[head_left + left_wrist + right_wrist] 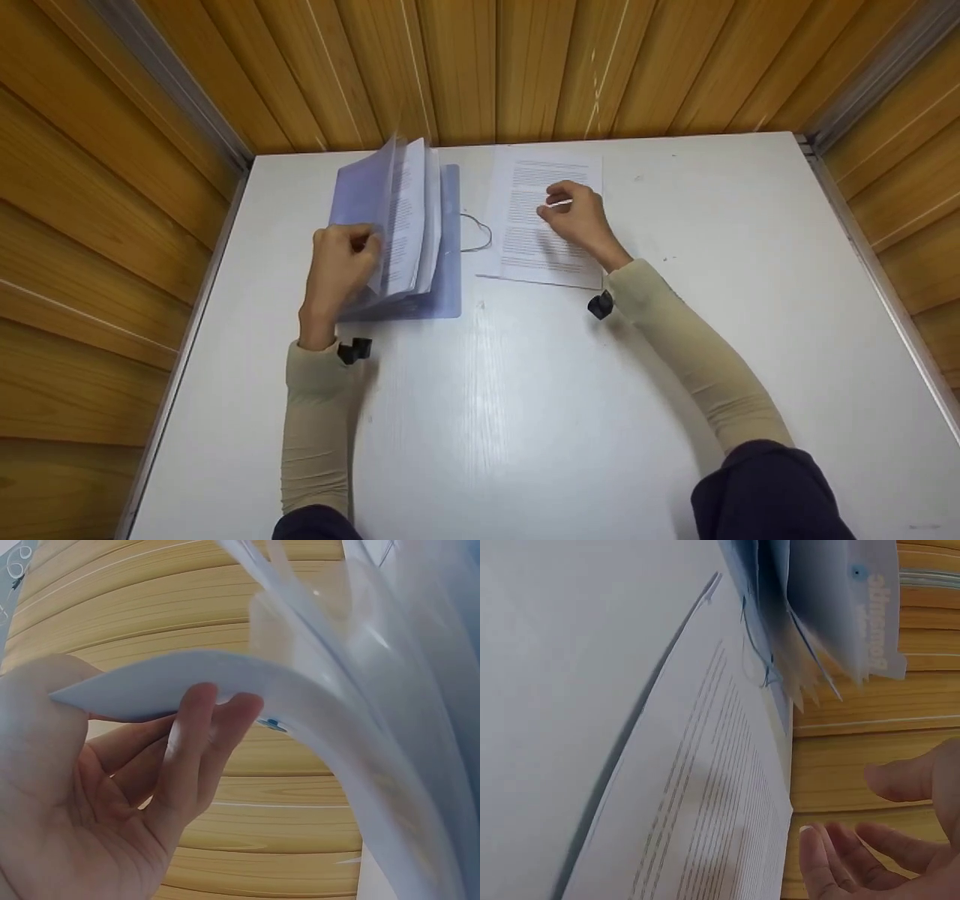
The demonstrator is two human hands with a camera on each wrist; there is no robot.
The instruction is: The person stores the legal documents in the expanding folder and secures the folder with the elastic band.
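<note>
A leaf (187,675) is pinched by the left hand (341,262), seemingly to spread the folder (450,285); the right hand (583,217), thumb parted from fingers, is held above sheets (525,247)

Two hands (343,262) (583,217), two wrist cameras (355,350) (601,304), one folder (450,225), one cord (490,232), one document (525,247), inner pages (405,232) too blurred to count

From where I stand, one word's legible: pale lettering (877,621) on the cover (868,596) of the blue folder (450,289), running sideways, looks like "Romantic". Smaller lettering (863,622) next to it on that same cover: too faint to make out. Pages (409,225) inside folder: rows of print, illegible. Loose printed paper (525,236) just right of folder: dense lines, too small to read.
</note>
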